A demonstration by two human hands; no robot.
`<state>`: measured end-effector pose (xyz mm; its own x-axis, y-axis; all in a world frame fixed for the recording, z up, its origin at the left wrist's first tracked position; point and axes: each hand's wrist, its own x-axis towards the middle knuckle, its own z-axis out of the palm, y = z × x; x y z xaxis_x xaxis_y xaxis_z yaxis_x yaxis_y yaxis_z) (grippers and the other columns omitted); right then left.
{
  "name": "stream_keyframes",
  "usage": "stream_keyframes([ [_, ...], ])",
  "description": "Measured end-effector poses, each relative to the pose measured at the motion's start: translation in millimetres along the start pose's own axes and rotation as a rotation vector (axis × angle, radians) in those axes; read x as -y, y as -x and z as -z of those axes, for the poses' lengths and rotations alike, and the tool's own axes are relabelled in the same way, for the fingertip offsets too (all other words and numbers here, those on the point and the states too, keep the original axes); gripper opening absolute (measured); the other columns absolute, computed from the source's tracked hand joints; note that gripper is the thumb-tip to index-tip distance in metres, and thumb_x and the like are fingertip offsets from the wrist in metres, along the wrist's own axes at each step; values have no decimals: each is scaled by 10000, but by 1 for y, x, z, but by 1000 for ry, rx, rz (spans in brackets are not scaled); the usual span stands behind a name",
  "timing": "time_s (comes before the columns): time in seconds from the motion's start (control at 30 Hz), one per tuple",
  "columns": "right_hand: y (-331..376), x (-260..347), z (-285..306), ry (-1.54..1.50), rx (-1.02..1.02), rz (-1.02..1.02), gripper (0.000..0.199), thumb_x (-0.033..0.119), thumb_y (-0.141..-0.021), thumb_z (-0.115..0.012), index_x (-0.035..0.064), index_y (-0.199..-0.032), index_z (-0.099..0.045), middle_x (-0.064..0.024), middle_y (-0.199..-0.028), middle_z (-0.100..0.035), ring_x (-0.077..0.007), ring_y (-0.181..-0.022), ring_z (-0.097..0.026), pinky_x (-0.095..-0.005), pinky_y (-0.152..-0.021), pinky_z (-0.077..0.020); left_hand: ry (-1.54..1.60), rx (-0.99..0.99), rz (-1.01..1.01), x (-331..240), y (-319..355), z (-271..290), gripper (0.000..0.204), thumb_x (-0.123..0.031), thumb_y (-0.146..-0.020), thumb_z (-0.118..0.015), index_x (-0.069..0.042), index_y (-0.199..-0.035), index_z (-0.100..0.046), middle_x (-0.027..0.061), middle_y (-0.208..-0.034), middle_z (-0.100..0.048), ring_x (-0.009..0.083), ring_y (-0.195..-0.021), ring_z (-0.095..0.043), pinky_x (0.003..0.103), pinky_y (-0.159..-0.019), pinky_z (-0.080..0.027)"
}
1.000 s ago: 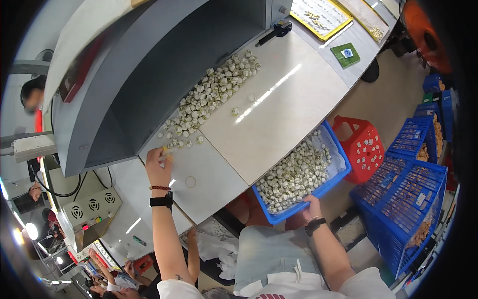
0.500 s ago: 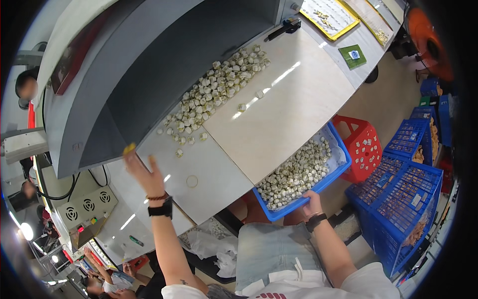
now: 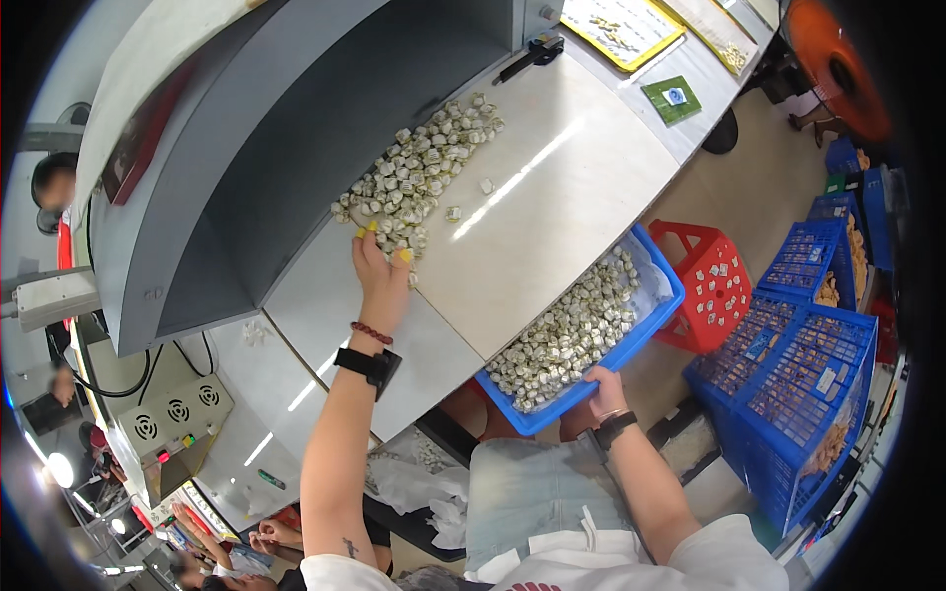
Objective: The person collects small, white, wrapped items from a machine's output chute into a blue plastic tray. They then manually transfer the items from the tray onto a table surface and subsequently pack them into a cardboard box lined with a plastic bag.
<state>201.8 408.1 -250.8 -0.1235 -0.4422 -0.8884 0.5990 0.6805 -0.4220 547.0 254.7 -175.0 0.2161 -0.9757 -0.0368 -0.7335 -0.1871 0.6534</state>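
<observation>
A long pile of small whitish, rounded pieces [image 3: 434, 163] with yellowish-green edges lies on the pale worktop [image 3: 552, 197], along the mouth of a grey hood. My left hand [image 3: 379, 281], with yellow coverings on some fingertips, rests at the pile's near-left end, its fingers stretched and the thumb apart. No piece shows in its grasp. At the table's front edge, a blue plastic tray [image 3: 645, 333] full of similar pieces sits tilted. My right hand [image 3: 605, 392] grips the tray's near rim, the thumb over the edge and the other fingers mostly hidden beneath.
The grey hood [image 3: 227, 187] arches over the far side. A black-handled tool [image 3: 529, 59], a green square [image 3: 672, 100] and a yellow-rimmed tray [image 3: 631, 61] lie farther right. A red stool [image 3: 702, 286] and stacked blue crates [image 3: 788, 384] stand on the floor to the right.
My left hand has moved right, from the table's left part to the pile. Scattered pieces at the pile's near-left end are now gathered closer in. My right hand keeps holding the tray.
</observation>
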Motion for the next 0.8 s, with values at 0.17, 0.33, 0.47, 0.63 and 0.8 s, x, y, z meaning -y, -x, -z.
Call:
stream_keyframes([
  [0.17,8,15,-9,50,42,8,159,-45,-631,-550,11,-761,-479,-47,-678,-483,-166,-633,-503,-293,-577,-425,-42,44,-6,-57,54,-39,579,-238,-850,-490,76,-1268,-240,329,-1300,-221,474,-1230,-192,504,-1027,-163],
  [0.33,3,16,-5,66,63,6,256,-48,-627,-550,4,-860,-457,-49,-707,-485,-164,-647,-498,-294,-579,-427,-66,68,4,-117,99,-72,576,-249,-829,-503,57,-1261,-277,304,-1311,-225,476,-1243,-169,553,-1018,-137],
  [0.47,1,14,-2,70,85,-2,293,-56,-621,-548,6,-886,-440,-52,-710,-485,-161,-651,-498,-297,-572,-431,-20,124,-28,-144,128,-95,562,-225,-819,-512,75,-1239,-288,296,-1310,-202,475,-1227,-177,547,-1011,-140],
  [0.63,-3,16,3,36,103,-25,300,-60,-618,-553,-3,-887,-435,-55,-715,-487,-163,-662,-503,-306,-583,-440,17,235,-83,-150,160,-97,559,-267,-808,-525,38,-1234,-329,263,-1323,-194,460,-1262,-123,607,-998,-65],
  [0.8,-2,22,7,34,30,-26,308,-58,-620,-558,-10,-897,-431,-60,-741,-494,-160,-679,-504,-305,-605,-442,-48,-50,-108,-118,83,-35,606,-278,-824,-519,-33,-1328,-289,236,-1401,-152,407,-1309,-80,551,-1035,-55],
])
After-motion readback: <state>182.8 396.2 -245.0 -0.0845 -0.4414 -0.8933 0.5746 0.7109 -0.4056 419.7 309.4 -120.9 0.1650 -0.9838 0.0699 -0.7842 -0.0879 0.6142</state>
